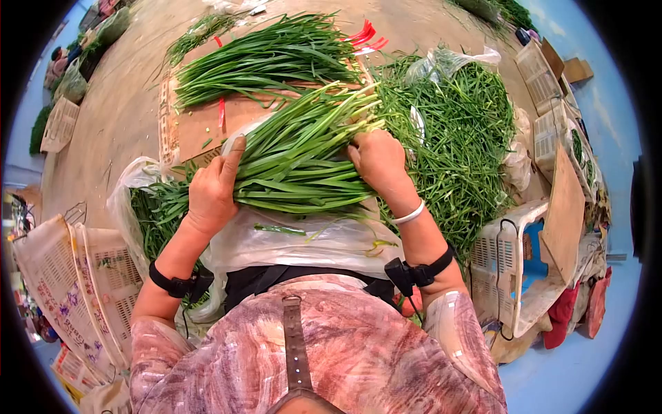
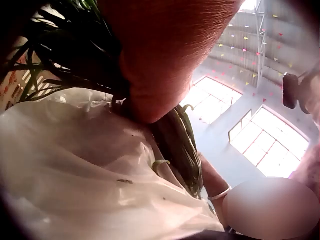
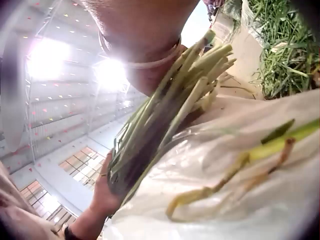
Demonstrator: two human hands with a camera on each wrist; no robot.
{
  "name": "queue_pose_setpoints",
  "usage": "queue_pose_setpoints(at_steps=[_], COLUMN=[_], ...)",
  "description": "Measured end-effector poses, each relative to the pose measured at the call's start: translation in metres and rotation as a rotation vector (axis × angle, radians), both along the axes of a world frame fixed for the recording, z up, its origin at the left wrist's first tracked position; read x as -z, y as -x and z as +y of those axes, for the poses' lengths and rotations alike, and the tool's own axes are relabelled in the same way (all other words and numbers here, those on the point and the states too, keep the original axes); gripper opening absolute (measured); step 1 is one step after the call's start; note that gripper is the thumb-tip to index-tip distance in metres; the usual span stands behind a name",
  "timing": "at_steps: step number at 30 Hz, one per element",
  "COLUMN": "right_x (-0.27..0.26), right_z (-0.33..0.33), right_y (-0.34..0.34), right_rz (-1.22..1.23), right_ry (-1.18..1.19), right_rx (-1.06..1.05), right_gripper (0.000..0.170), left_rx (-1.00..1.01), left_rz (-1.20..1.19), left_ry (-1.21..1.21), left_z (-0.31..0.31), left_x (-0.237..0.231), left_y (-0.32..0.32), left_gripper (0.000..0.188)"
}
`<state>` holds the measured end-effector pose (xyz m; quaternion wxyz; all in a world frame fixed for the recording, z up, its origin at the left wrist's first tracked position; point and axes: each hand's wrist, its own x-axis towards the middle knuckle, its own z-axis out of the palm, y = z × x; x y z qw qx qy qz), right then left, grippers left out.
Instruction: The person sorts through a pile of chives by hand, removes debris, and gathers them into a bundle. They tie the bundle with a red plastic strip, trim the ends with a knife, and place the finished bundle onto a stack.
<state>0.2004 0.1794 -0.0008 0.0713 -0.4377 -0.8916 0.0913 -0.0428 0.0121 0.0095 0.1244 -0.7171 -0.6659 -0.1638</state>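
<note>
A bunch of long green leaves (image 1: 296, 159) with pale stem ends lies across white plastic (image 1: 303, 238) on the person's lap. At its left side is the left hand (image 1: 215, 186), holding the leaves with one finger stretched along them. The right hand (image 1: 379, 162) grips the bunch near the pale stems at the right, its fingers curled and partly hidden. Low in the right wrist view, the stems (image 3: 185, 90) pass under the right hand (image 3: 150, 50). In the left wrist view the left hand (image 2: 155, 65) hides part of the leaves (image 2: 175, 145).
A second leaf bunch (image 1: 269, 58) lies on a cardboard sheet (image 1: 196, 134) ahead, near red ties (image 1: 364, 36). A large heap of loose greens (image 1: 455, 138) is at the right. Plastic crates (image 1: 493, 265) stand at the right, and more crates (image 1: 103, 276) at the left.
</note>
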Motion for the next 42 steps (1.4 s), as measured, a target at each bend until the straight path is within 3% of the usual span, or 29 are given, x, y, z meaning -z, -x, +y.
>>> queue_pose_setpoints(at_steps=[2, 3, 5, 7, 9, 11, 12, 13, 15, 17, 18, 19, 21, 22, 25, 27, 29, 32, 35, 37, 40, 42], right_x=[0.004, -0.005, -0.032, -0.032, -0.015, 0.003, 0.007, 0.016, 0.039, 0.022, 0.030, 0.008, -0.020, -0.019, -0.039, -0.036, -0.031, 0.000, -0.022, -0.030, -0.018, -0.025], right_z=[0.001, -0.002, -0.008, 0.005, 0.020, 0.048, 0.054, 0.064, 0.087, 0.056, 0.060, 0.048, 0.025, 0.023, 0.019, 0.019, 0.012, 0.019, -0.001, -0.019, -0.030, -0.028], right_y=[-0.008, -0.016, -0.040, -0.067, -0.094, -0.144, -0.162, -0.184, -0.218, -0.195, -0.192, -0.167, -0.121, -0.107, -0.078, -0.061, -0.035, -0.020, -0.033, -0.045, -0.062, -0.067], right_rz=[0.400, 0.400, 0.678, 0.932, 1.352, 1.644, 1.777, 1.750, 0.669, -0.359, 0.016, 0.293, 0.597, 0.690, 0.594, 0.564, 0.537, 0.483, 0.608, 0.599, 0.310, 0.334], right_ry=[-0.141, -0.139, 0.467, 0.828, 0.956, 1.160, 1.073, 0.979, 0.553, -0.198, -0.384, 0.072, 0.290, 0.276, 0.434, 0.083, -0.080, -0.209, -0.266, -0.261, -0.020, 0.091], right_rx=[-0.099, -0.104, -0.064, 0.002, 0.262, 0.179, 0.283, 0.338, 0.681, 0.582, 0.303, 0.377, 0.188, 0.088, 0.096, -0.119, -0.231, -0.380, -0.394, -0.374, -0.322, -0.307], right_gripper=[0.027, 0.027, 0.021, 0.019, 0.020, 0.021, 0.019, 0.021, 0.029, 0.032, 0.030, 0.031, 0.020, 0.019, 0.023, 0.030, 0.028, 0.016, 0.014, 0.016, 0.023, 0.022], left_rx=[-0.010, -0.014, -0.022, -0.009, 0.031, 0.040, 0.048, 0.050, 0.056, 0.046, 0.029, 0.027, 0.061, 0.066, 0.037, 0.054, 0.050, 0.051, 0.012, 0.010, 0.058, 0.078], left_rz=[-0.012, -0.020, -0.035, -0.056, -0.004, -0.005, -0.006, -0.006, -0.023, -0.012, -0.005, -0.006, 0.022, 0.026, 0.025, -0.001, 0.032, 0.062, -0.004, -0.072, -0.037, 0.027], left_ry=[-0.007, -0.008, 0.037, 0.071, 0.063, 0.064, 0.070, 0.072, 0.079, 0.096, 0.106, 0.106, 0.090, 0.093, 0.114, 0.097, 0.073, 0.066, 0.068, 0.065, 0.003, 0.008], left_z=[-0.001, -0.003, -0.005, -0.002, 0.000, 0.001, 0.000, 0.000, 0.000, -0.001, 0.001, 0.002, 0.002, 0.001, 0.001, 0.000, -0.001, -0.003, -0.004, -0.005, 0.001, 0.001], left_x=[-0.003, -0.004, -0.006, -0.002, 0.004, 0.004, 0.004, 0.004, 0.002, 0.001, 0.001, 0.003, 0.003, 0.002, 0.000, 0.000, 0.002, 0.003, 0.001, 0.001, 0.001, 0.001], left_y=[-0.001, 0.000, 0.000, 0.001, 0.004, 0.004, 0.005, 0.005, 0.004, 0.004, 0.003, 0.003, 0.004, 0.004, 0.002, 0.002, 0.003, 0.004, 0.008, 0.006, 0.003, 0.002], left_gripper=[0.083, 0.082, 0.081, 0.080, 0.078, 0.077, 0.076, 0.076, 0.076, 0.075, 0.075, 0.075, 0.080, 0.080, 0.079, 0.074, 0.074, 0.075, 0.075, 0.074, 0.072, 0.066])
